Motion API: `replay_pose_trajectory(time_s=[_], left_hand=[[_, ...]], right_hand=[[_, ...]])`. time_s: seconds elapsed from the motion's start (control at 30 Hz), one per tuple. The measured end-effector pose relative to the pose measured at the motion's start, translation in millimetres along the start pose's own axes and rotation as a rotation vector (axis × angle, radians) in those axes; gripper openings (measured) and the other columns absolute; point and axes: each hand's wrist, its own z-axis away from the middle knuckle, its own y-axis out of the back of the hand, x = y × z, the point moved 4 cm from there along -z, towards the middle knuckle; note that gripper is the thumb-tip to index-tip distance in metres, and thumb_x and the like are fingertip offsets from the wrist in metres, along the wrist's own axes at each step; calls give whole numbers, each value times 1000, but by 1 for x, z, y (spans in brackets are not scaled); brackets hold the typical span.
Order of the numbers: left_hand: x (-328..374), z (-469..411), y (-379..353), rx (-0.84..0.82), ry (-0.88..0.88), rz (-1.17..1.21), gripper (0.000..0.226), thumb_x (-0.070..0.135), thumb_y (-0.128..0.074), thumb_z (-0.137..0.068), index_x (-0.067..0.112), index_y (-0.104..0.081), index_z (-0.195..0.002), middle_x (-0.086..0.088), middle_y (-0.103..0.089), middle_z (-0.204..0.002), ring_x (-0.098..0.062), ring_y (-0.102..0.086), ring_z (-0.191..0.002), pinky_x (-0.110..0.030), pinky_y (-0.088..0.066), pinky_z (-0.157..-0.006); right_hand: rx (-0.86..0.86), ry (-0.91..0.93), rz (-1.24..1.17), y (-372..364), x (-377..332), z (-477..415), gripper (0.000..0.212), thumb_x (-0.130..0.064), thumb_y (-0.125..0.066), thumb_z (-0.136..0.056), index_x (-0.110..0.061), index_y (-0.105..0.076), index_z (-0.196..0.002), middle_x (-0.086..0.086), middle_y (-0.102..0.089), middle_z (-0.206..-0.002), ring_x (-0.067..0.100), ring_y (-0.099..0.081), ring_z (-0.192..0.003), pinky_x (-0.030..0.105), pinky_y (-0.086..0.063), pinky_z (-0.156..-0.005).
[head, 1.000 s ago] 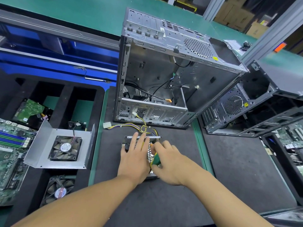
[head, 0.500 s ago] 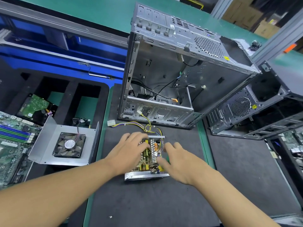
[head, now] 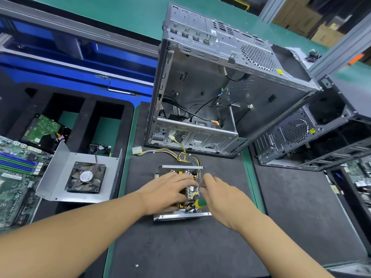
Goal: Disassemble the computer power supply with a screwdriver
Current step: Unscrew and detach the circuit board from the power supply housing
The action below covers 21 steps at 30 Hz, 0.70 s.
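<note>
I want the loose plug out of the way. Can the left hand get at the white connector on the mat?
Probably yes: the white connector lies in the open on the black mat, just beyond the left hand, with only bare mat between.

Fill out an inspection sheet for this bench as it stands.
Surface: black mat on a green bench.
Job's things: power supply, cover off; screwdriver, green handle.
Clutter: fan in a grey metal cover; motherboard; hard drive.
Grips: left hand rests on the open supply; right hand holds the screwdriver.
Cables: wire bundle runs from the supply to a white connector.
Surroundings: open computer case behind; second case at right.
</note>
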Motion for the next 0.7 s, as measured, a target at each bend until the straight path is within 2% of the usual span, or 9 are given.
replay_pose_trajectory(time_s=[0.03,0.1,0.2,0.3,0.37,0.43,0.53,0.6,0.7], left_hand=[[1,-1,-1,-11,5,-1,12,40,-69,-85,29,-69,-88,2,-33,-155,-22,-22,-147,-37,-35,-108],[3,-2,-1,-11,12,-2,12,41,-68,-86,29,-71,-87,2,-33,-155,-22,-22,-148,-37,-34,-107],[8,-5,-3,7,-14,-6,13,41,-69,-85,28,-74,-83,2,-42,-149,-21,-30,-145,-34,-37,-104],[8,-9,-8,-6,7,-33,17,44,-67,-86,30,-75,-89,2,-41,-149,-22,-29,-145,-34,-36,-105],[7,-11,-13,-39,10,-21,18,45,-63,-88,30,-73,-91,1,-40,-149,-24,-27,-145,-36,-35,-106],[9,-13,-16,-35,-21,-38,18,45,-62,-89,31,-74,-86,3,-44,-143,-23,-32,-141,-36,-38,-103],[8,-17,-22,-3,-27,-93,21,48,-60,-89,33,-75,-84,6,-46,-137,-20,-36,-136,-36,-40,-98],[7,-20,-26,-8,-24,-139,25,52,-57,-89,35,-74,-85,7,-45,-132,-20,-38,-133,-37,-40,-95],[9,-23,-30,-31,-8,-160,24,52,-55,-89,38,-74,-82,10,-49,-128,-18,-44,-127,-37,-41,-90]], right_hand=[[14,27,3,0,-2,0,15,-31,-34,-103,-22,-37,-114,2,-48,-110,36,-59,-87,45,-50,-77],[-2,85,-37,1,-2,-1,20,-22,-40,-97,-22,-39,-117,0,-41,-115,29,-50,-94,42,-48,-80],[-42,113,-92,2,0,-1,28,-18,-47,-89,-24,-41,-116,-5,-34,-115,20,-34,-103,37,-47,-82],[-10,63,-76,0,-1,1,23,-39,-43,-97,-28,-41,-116,-5,-39,-112,24,-48,-99,39,-48,-76],[39,37,-37,-2,-2,1,29,-50,-34,-100,-29,-43,-118,-4,-49,-111,28,-57,-94,39,-49,-76],[101,54,-18,-2,-1,1,25,-41,-34,-102,-28,-45,-119,-3,-55,-112,28,-58,-95,37,-48,-76],[54,129,-29,-5,2,3,29,-21,-43,-93,-24,-45,-122,-4,-45,-119,22,-43,-101,32,-40,-86],[18,158,10,-6,6,4,33,-22,-46,-89,-25,-45,-121,-6,-41,-120,20,-36,-104,31,-39,-90],[61,85,-32,-4,8,7,22,-40,-40,-97,-28,-43,-115,-8,-48,-114,23,-52,-102,35,-44,-74]])
